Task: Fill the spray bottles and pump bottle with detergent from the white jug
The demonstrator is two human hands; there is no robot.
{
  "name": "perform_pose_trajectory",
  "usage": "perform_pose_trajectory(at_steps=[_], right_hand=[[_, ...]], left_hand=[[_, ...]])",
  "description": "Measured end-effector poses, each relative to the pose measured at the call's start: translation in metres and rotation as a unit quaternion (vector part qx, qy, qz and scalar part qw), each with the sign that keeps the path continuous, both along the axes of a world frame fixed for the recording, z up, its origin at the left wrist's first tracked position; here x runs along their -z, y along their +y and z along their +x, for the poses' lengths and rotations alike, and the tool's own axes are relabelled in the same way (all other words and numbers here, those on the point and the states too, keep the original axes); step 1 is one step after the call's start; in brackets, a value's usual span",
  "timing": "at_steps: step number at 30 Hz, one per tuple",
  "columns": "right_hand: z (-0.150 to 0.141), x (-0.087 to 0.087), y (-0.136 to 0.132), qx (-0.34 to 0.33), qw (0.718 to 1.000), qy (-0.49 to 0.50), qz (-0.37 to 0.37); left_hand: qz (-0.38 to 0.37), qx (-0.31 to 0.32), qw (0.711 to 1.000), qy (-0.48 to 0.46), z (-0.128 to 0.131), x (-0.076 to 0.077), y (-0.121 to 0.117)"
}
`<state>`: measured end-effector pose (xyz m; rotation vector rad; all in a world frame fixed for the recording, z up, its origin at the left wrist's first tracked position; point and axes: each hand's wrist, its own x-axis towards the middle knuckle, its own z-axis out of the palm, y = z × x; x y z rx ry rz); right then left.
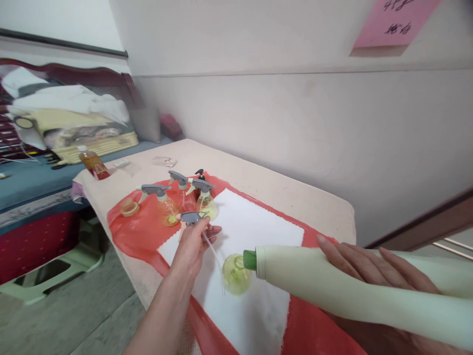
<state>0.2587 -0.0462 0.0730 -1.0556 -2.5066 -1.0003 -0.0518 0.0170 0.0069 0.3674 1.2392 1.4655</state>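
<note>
My left hand [192,242] is closed around a grey spray trigger head [192,217], whose thin clear dip tube [215,256] hangs down beside a round bottle. That clear bottle [236,280], with yellow-green tint, sits uncapped on a white cloth [258,222]. Wrapped over a large pale green plastic container with a long spout [295,266] is my right hand [369,264]; its thumb side is partly hidden. The container lies nearly level, its green tip [250,260] over or near the bottle's mouth; contact cannot be judged. I see no liquid stream.
Several spray bottles [168,209] and a black pump bottle [200,176] stand behind my left hand. A round lidded jar [129,207] sits on red plastic sheeting [142,236]. A drink bottle [93,162] stands near the table's far left edge, beside a stool [55,271] and bed.
</note>
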Motion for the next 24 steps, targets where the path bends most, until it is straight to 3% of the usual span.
perform_pose_trajectory(at_steps=[15, 24], right_hand=[[0.0034, 0.0023, -0.0014, 0.013, 0.999, -0.033, 0.01], [0.0064, 0.0037, 0.0011, 0.013, 1.0, -0.001, 0.001]], left_hand=[[0.011, -0.005, 1.0, -0.003, -0.0008, -0.0012, -0.0001], [0.007, -0.005, 1.0, -0.008, -0.0003, -0.0041, -0.0006]])
